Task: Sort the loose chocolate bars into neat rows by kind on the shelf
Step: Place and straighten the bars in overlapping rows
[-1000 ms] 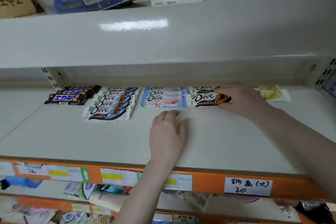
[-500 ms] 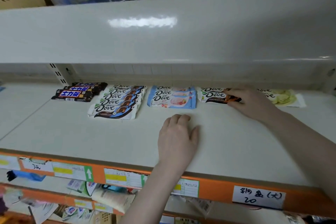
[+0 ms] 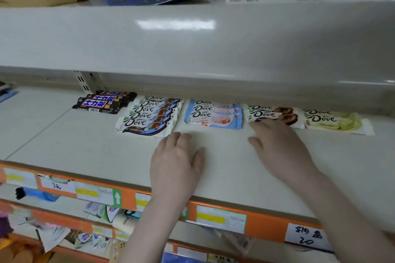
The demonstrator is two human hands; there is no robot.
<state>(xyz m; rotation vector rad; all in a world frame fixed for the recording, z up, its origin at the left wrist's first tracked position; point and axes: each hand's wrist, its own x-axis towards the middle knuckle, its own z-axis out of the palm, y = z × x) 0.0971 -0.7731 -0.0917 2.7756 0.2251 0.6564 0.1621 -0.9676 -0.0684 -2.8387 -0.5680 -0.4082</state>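
Fingers (image 3: 259, 127) of the right hand (image 3: 280, 147) touch brown Dove bars (image 3: 275, 114) beside yellow ones (image 3: 333, 120).

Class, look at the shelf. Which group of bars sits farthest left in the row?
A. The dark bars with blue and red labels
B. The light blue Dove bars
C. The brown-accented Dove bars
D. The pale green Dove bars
A: the dark bars with blue and red labels lie at the left end, with every Dove group to their right, ending with the pale green Dove bars.
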